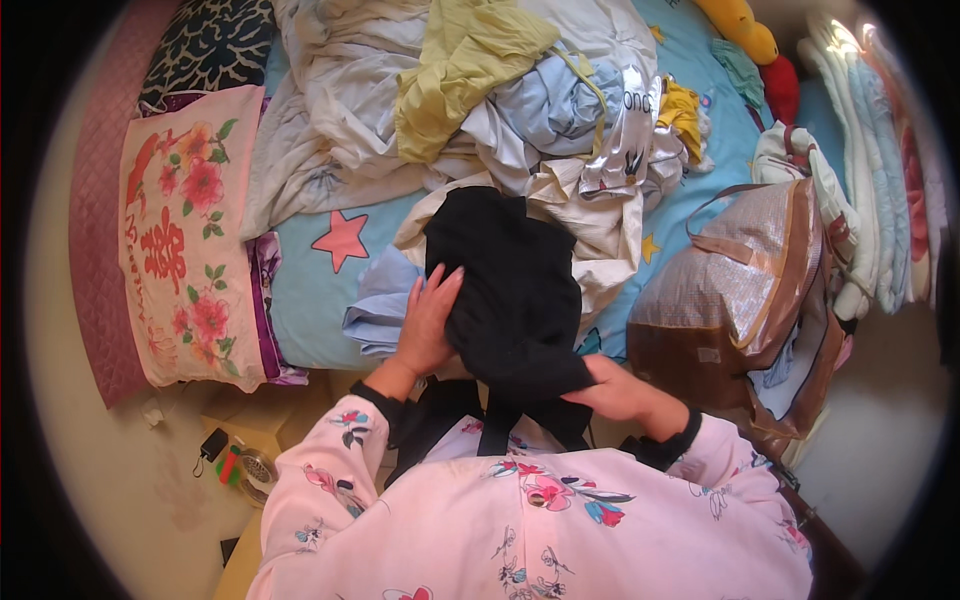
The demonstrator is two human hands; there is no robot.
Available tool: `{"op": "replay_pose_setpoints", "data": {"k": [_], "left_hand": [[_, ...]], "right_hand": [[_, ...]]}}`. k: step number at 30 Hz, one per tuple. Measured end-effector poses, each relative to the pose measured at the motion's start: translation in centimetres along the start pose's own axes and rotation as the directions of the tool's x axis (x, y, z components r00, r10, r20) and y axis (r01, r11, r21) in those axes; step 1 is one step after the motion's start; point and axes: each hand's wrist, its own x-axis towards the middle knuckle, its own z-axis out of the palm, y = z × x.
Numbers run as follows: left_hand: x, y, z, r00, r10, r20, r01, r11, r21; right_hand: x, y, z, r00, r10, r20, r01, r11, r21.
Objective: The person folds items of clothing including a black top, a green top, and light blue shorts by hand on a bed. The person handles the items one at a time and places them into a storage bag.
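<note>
A black piece of clothing (510, 290), softly folded, is held before me at the bed's near edge; its exact kind is hidden by the folds. My left hand (428, 322) lies along its left side with fingers stretched out against the cloth. At its lower right corner my right hand (618, 388) closes on the fabric, thumb on top. Beneath and behind it spreads a cream cloth (600, 235). Pale blue folded cloth (382, 305) sits just beyond my left fingers.
Heaped clothes with a yellow-green garment (450, 85) cover the far bed. A silver-and-brown bag (725, 275) gapes on the right, near stacked folded bedding (860, 190). At left rests a pink floral pillow (190, 240). Small items, including a black device (214, 444), lie lower left.
</note>
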Motion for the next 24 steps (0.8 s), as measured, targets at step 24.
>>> {"op": "replay_pose_setpoints", "data": {"k": [24], "left_hand": [[-1.1, -2.1, 5.4, 0.729, 0.118, 0.675, -0.055, 0.992, -0.114]], "right_hand": [[1.1, 2.4, -0.3, 0.979, 0.116, 0.170, -0.016, 0.868, -0.497]]}}
